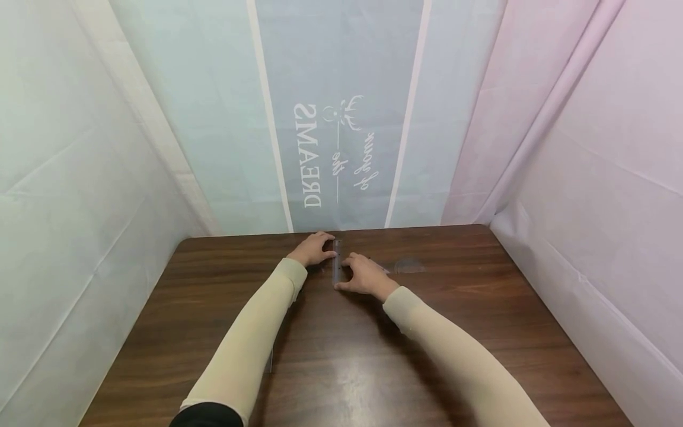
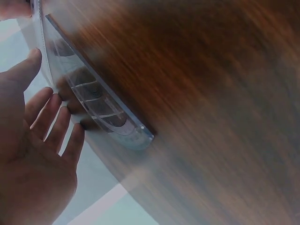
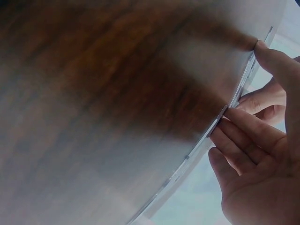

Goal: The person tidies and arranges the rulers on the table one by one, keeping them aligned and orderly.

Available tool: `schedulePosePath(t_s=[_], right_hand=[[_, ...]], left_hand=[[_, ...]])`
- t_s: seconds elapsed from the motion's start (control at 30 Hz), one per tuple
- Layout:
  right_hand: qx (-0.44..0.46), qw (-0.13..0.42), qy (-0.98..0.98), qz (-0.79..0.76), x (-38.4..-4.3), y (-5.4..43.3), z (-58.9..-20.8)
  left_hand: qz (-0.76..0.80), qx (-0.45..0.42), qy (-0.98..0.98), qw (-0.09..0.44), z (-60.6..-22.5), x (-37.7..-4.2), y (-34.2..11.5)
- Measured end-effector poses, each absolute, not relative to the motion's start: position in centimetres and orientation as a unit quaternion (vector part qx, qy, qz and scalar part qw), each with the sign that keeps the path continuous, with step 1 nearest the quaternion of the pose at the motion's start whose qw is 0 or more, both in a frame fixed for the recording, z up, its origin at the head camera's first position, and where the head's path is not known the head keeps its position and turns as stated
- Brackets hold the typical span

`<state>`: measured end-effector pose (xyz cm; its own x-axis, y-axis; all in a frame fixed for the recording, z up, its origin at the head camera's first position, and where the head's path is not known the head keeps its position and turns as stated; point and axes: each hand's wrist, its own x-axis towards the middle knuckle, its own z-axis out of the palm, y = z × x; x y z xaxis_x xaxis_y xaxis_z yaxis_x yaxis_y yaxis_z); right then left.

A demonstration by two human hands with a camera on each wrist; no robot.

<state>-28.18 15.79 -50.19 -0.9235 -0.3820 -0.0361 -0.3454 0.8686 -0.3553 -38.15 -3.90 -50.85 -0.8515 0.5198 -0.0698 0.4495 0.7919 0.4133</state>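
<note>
A clear ruler (image 1: 337, 264) lies lengthwise near the table's far edge, between the two hands. My left hand (image 1: 313, 249) is at its left side, thumb and forefinger spread and close to its edge. In the left wrist view those fingers (image 2: 44, 112) look loosely bent. At the ruler's right side is my right hand (image 1: 365, 276), with its thumb at the near end and its fingertips by the right edge. From the right wrist view, the ruler (image 3: 241, 82) appears edge-on beside the thumb and forefinger. Exact finger contact is hard to tell.
Right of my right hand lie a clear flat piece (image 1: 380, 265), partly hidden, and a clear protractor (image 1: 409, 265). Another clear half-round piece with cut-outs (image 2: 103, 103) lies by my left arm. Curtains surround the wooden table (image 1: 347, 367) at the back and sides.
</note>
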Motion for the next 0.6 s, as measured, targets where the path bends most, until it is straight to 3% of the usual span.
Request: schedulePosePath(t_s=[0.6], right_hand=[[-0.182,0.051,0.967,-0.169,-28.17,15.82,-50.48]], left_hand=[[0.169,0.257,0.949,0.064,-50.57,-37.42,-3.35]])
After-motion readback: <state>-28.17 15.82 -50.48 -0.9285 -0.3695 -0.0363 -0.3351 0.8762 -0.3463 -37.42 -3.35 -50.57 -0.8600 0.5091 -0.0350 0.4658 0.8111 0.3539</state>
